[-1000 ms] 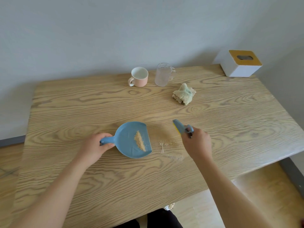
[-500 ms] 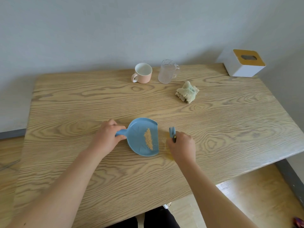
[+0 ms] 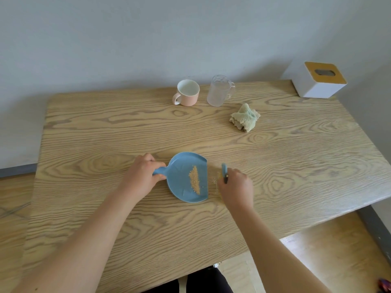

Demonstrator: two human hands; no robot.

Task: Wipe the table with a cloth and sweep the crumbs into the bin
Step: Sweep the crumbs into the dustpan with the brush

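The right hand (image 3: 237, 187), curled round a small blue brush (image 3: 224, 171), has moved in to the straight lip of the dustpan (image 3: 179, 182), so few loose crumbs (image 3: 214, 181) remain on the grained wooden table (image 3: 105, 127). The left hand (image 3: 141, 176) grips the pan's stubby handle. A sandy ridge lies in the smooth plastic pan; the crumpled, nubbly cloth (image 3: 245, 117) sits apart.

Left hand (image 3: 142, 177) grips handle of blue dustpan (image 3: 186, 177), flat on wooden table (image 3: 84, 132). Line of crumbs (image 3: 194, 179) lies in pan near open edge. Right hand (image 3: 236, 188) holds small blue brush (image 3: 224, 170) just beside pan edge. Few crumbs on table at brush. Crumpled green cloth (image 3: 245, 117) lies well apart, behind. Pink mug (image 3: 187, 93), glass cup (image 3: 219, 90), white tissue box (image 3: 317, 80) stand along far edge.
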